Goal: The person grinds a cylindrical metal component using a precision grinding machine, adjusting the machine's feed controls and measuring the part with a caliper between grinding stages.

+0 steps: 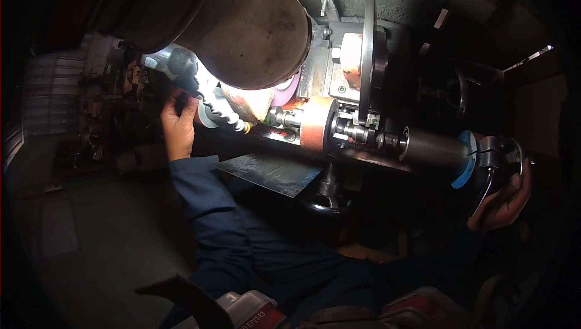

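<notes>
My left hand (180,123) is raised at the left of a grinding machine, its fingers closed on a dark part beside a lit lamp (151,61) and a segmented hose (221,108) with a yellow tip. Behind these are a pink grinding wheel (284,92) and a large metal housing (257,35). My right hand (505,202) grips a metal handle (517,153) at the right end of a spindle assembly (433,150) with a blue ring. A red-brown cylinder (315,124) sits mid-machine. What exactly the left fingers hold is unclear.
A flat metal plate (269,175) juts below the machine, beside a dark handwheel (327,202). A tall disc (368,63) stands at the back. Another handwheel (460,90) is in shadow at right. Shelving and parts (109,105) line the left; respirator pieces (254,311) hang at the lower edge.
</notes>
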`<state>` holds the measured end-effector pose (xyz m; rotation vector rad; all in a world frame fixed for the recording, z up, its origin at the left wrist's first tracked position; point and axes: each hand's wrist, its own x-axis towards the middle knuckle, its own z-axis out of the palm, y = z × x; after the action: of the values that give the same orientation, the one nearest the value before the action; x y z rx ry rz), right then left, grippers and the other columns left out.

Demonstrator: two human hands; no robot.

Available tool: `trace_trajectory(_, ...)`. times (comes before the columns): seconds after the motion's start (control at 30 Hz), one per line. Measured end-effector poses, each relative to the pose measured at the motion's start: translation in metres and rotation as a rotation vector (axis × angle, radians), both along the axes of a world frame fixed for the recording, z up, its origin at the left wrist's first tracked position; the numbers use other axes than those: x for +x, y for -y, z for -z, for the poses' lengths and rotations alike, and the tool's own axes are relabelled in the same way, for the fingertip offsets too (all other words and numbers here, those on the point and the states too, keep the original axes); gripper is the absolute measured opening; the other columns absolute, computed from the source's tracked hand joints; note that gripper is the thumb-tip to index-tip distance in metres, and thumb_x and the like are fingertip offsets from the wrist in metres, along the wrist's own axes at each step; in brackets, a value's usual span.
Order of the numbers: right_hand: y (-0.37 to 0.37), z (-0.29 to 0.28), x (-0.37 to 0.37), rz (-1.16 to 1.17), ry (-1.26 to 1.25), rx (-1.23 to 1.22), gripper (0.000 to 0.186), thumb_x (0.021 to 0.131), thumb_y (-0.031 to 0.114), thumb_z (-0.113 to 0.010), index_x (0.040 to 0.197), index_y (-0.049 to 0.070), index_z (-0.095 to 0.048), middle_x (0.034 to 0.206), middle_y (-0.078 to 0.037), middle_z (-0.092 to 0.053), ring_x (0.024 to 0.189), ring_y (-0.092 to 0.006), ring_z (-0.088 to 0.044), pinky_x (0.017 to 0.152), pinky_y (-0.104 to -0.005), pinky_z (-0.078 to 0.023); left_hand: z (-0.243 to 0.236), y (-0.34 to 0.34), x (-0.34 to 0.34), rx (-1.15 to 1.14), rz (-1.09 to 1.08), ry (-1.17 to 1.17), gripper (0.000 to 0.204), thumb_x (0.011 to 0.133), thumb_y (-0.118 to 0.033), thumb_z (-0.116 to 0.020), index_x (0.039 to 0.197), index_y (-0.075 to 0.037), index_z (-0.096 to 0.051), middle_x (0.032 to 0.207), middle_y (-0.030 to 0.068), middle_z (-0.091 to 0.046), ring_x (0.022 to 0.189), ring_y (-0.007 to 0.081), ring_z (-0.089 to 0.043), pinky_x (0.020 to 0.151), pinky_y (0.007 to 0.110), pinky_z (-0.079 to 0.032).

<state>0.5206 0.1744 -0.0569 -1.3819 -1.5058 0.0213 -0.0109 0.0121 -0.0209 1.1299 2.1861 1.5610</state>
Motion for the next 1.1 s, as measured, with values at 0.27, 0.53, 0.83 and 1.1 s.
trace_trajectory(0.27, 0.005, 0.011, 0.012, 0.041, 0.172, 0.053, 0.037, 0.103, 0.024, -0.037, 0.125, -0.003, -0.053, 0.123, -0.016, -0.057, 0.108, -0.0234, -0.059, 0.088, -0.0324, -0.050, -0.001, 0.001, 0.001, -0.002, 0.009, 0.003, 0.031, 0.087, -0.012, -0.070, 0.113, 0.001, -0.060, 0.104, 0.0041, -0.062, 0.096, 0.0120, -0.056, 0.089, 0.026, -0.043)
trace_trajectory(0.53, 0.006, 0.031, 0.025, 0.087, 0.233, 0.158, 0.042, 0.103, 0.028, -0.035, 0.125, -0.004, -0.052, 0.120, -0.018, -0.057, 0.106, -0.0263, -0.061, 0.089, -0.0336, -0.050, 0.001, -0.001, 0.001, 0.000, 0.006, 0.027, 0.033, 0.087, -0.013, -0.070, 0.115, 0.001, -0.059, 0.107, 0.0051, -0.062, 0.097, 0.0124, -0.055, 0.090, 0.027, -0.043)
trace_trajectory(0.83, 0.003, 0.052, 0.045, 0.202, 0.448, 0.351, 0.033, 0.100, 0.018, -0.042, 0.122, -0.004, -0.053, 0.117, -0.019, -0.058, 0.103, -0.0296, -0.061, 0.084, -0.0367, -0.051, -0.004, -0.001, 0.008, -0.005, 0.013, 0.012, 0.034, 0.087, -0.013, -0.070, 0.116, 0.001, -0.059, 0.110, 0.0051, -0.061, 0.100, 0.0121, -0.055, 0.091, 0.026, -0.042)
trace_trajectory(1.1, -0.014, 0.061, 0.044, 0.136, 0.656, 0.770, 0.032, 0.098, 0.008, -0.043, 0.130, 0.008, -0.042, 0.111, -0.021, -0.060, 0.095, -0.0324, -0.063, 0.078, -0.0410, -0.052, -0.005, 0.001, 0.010, 0.026, 0.008, 0.017, 0.032, 0.087, -0.012, -0.069, 0.116, 0.000, -0.059, 0.109, 0.0042, -0.061, 0.100, 0.0118, -0.055, 0.091, 0.026, -0.042)
